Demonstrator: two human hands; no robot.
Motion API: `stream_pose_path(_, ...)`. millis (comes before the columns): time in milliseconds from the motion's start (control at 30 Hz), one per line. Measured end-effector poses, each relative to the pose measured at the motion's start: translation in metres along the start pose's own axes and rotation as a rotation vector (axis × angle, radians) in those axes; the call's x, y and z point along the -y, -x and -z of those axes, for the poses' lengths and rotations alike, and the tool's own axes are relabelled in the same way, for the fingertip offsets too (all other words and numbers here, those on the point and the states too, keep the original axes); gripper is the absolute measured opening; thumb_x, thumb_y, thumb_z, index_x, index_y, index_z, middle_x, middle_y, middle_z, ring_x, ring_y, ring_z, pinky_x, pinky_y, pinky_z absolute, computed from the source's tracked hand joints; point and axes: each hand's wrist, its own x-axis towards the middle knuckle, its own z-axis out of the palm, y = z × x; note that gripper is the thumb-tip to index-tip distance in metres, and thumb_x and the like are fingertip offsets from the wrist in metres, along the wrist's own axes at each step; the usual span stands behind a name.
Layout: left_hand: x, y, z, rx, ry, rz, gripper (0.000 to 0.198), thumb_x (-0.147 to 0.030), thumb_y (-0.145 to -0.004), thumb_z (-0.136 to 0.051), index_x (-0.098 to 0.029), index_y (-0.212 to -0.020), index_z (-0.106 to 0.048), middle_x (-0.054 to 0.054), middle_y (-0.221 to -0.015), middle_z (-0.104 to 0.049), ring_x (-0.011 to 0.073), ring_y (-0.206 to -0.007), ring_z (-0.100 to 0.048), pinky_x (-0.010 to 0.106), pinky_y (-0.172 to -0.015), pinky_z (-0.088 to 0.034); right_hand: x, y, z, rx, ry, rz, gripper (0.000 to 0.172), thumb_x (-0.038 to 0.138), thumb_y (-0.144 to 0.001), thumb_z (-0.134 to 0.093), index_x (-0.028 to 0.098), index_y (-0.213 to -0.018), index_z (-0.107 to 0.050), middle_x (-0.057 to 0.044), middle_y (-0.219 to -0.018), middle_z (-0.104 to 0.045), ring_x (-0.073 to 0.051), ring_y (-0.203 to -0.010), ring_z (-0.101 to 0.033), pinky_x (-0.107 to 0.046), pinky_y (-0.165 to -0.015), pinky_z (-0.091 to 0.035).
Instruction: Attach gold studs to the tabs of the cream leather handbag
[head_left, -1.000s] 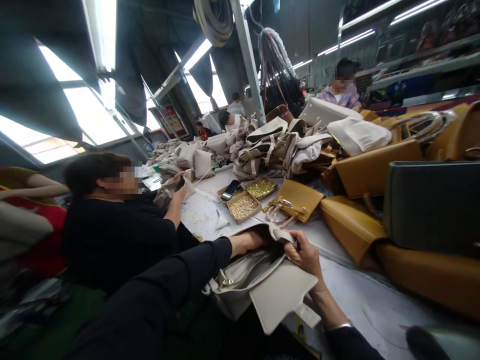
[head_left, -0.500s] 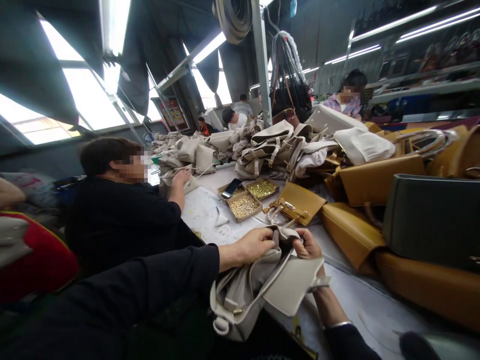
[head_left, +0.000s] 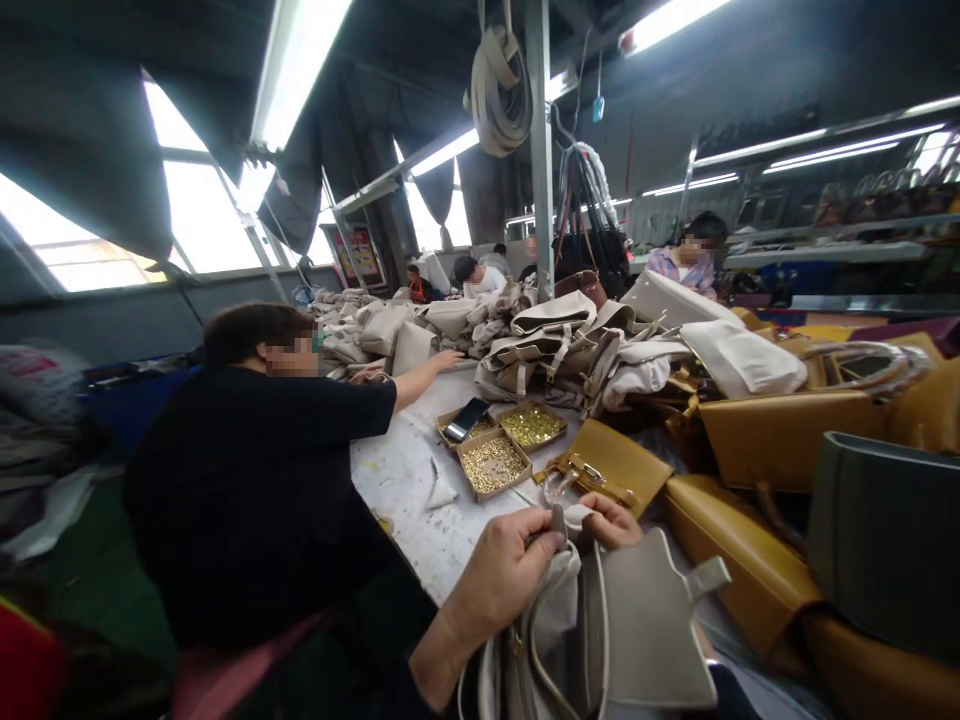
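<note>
At the table's (head_left: 394, 475) edge, head view: beige bag (head_left: 589, 640) lower centre, between both hands; left hand (head_left: 501, 568) pinched narrow on its upper edge, right hand (head_left: 611, 522) curled on the far side of that edge, partly hidden. Looks done: body assembled, flap (head_left: 652, 620) and tab (head_left: 709, 577) attached. Looks not done: flap hangs open, bag unclosed; can't tell if any metal part is missing. Small gold pieces (head_left: 491, 464) in cardboard tray (head_left: 506, 486) beyond, no hand touching; mustard bag (head_left: 622, 455) near tray, beige pile (head_left: 551, 345) behind
</note>
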Motion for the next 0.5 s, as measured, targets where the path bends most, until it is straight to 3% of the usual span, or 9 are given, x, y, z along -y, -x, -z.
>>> stream_pose_path(133,0.006,0.008,-0.004,0.01,-0.137,-0.064,0.021,-0.019,-0.095,-0.052,-0.02,-0.075,-0.061,0.003,-0.08,-0.067,0.0196,-0.08,-0.061,0.029,-0.071,-0.038,0.007,-0.007,-0.002,0.088,0.051,-0.067,0.037,0.055,-0.075,-0.074,0.021,-0.081,-0.063,0.0,-0.067,-0.063,-0.017,-0.058,-0.057,-0.028,-0.056,-0.045)
stream_pose_path(233,0.01,0.009,-0.001,-0.003,0.03,-0.039,0.021,-0.022,-0.095,-0.052,-0.019,-0.077,-0.063,0.002,-0.079,-0.066,0.0182,-0.079,-0.06,0.027,-0.071,-0.04,0.018,-0.008,-0.001,0.184,0.09,-0.156,0.034,0.048,-0.074,-0.08,0.018,-0.082,-0.066,0.001,-0.07,-0.063,-0.014,-0.062,-0.054,-0.024,-0.057,-0.042)
stream_pose_path(367,0.022,0.012,0.008,-0.163,0.277,0.059,0.024,-0.028,-0.097,-0.05,-0.017,-0.085,-0.068,0.004,-0.084,-0.067,0.019,-0.084,-0.06,0.027,-0.077,-0.044,0.045,-0.011,0.011,0.393,0.178,-0.292,0.04,0.048,-0.071,-0.085,0.017,-0.093,-0.072,-0.002,-0.082,-0.069,-0.017,-0.072,-0.061,-0.026,-0.066,-0.046)
stream_pose_path(500,0.029,0.018,0.007,-0.331,0.239,0.138,0.027,-0.029,-0.095,-0.053,-0.017,-0.074,-0.065,0.006,-0.08,-0.064,0.0208,-0.084,-0.059,0.03,-0.079,-0.044,0.083,-0.044,0.013,0.46,0.322,-0.218,0.05,0.052,-0.073,-0.084,0.02,-0.109,-0.075,-0.009,-0.11,-0.075,-0.027,-0.098,-0.067,-0.034,-0.084,-0.051)
